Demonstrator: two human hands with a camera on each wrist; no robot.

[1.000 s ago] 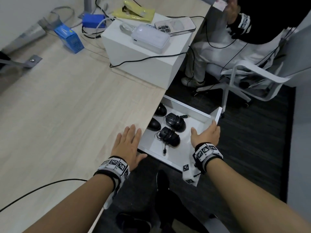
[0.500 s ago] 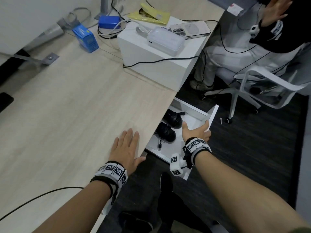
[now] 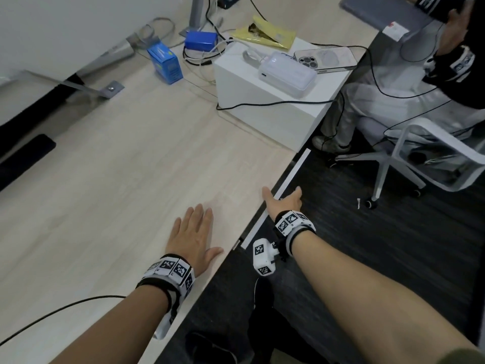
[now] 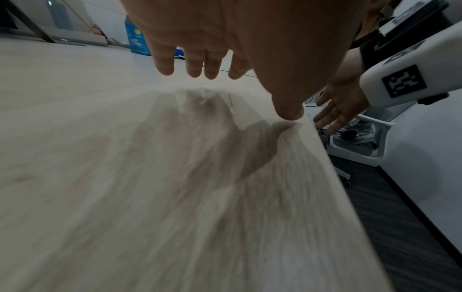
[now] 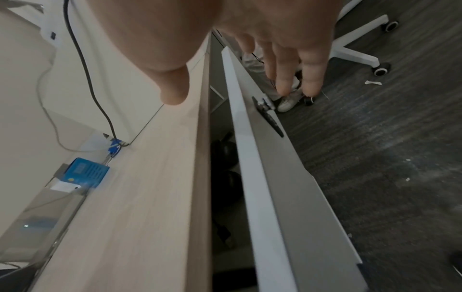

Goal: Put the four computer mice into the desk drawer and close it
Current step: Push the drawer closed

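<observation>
The white desk drawer [image 3: 288, 179] is pushed almost fully under the wooden desk [image 3: 118, 179]; only its front edge shows as a thin strip. My right hand [image 3: 283, 200] presses on that front with straight fingers, thumb over the desk edge. In the right wrist view a narrow gap remains behind the drawer front [image 5: 252, 168], and two dark mice [image 5: 225, 150] show inside it. The head view hides all the mice. My left hand [image 3: 194, 227] lies flat and open on the desk top near its edge, holding nothing.
A white box [image 3: 275, 114] on the desk carries a power bank and a phone, with cables around it. A blue carton [image 3: 165, 64] stands further back. Another person sits in a white office chair [image 3: 420, 145] to the right. Dark carpet lies below.
The drawer has slid from half open to nearly shut under my right hand's push. The mice have gone out of the head view. My left hand has stayed on the desk.
</observation>
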